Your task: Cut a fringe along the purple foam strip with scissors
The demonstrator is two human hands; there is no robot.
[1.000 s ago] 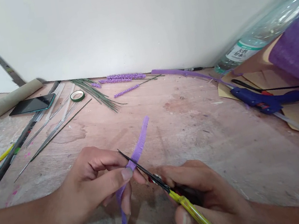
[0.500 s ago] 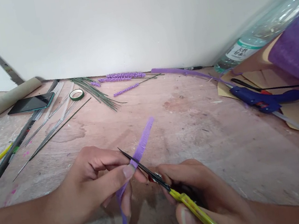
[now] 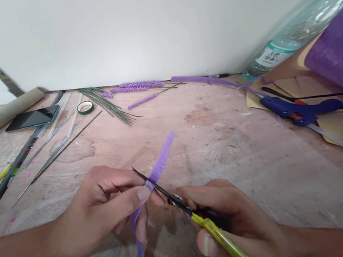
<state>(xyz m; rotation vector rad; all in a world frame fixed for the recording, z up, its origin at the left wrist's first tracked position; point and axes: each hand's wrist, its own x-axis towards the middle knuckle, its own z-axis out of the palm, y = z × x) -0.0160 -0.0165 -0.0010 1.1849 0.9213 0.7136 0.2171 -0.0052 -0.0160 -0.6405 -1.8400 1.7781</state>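
Between thumb and fingers, my left hand (image 3: pixel 114 202) pinches a narrow purple paper strip (image 3: pixel 164 158). One end of the strip points up and away, its edge finely nicked; the other hangs down below the hand. My right hand (image 3: pixel 234 218) is closed round the yellow handle of a pair of scissors (image 3: pixel 219 238). Their dark blades lie across the strip right beside my left thumb, tips toward the upper left. Part of the lower blade and the other handle loop are hidden by the strip and my fingers.
Along the back lie purple beaded-looking flower stems (image 3: pixel 140 85), green wires (image 3: pixel 105 102), a tape roll (image 3: pixel 85 108) and another purple strip (image 3: pixel 196 78). A phone (image 3: pixel 33 118) and cardboard tube (image 3: pixel 11 111) sit left. On the right are a blue glue gun (image 3: pixel 299 110) and a plastic bottle (image 3: pixel 294 41).
The whole view has shifted slightly, so things appear a little further left and up. Both hands keep their grips, and the blades still cross the strip near my left thumb.
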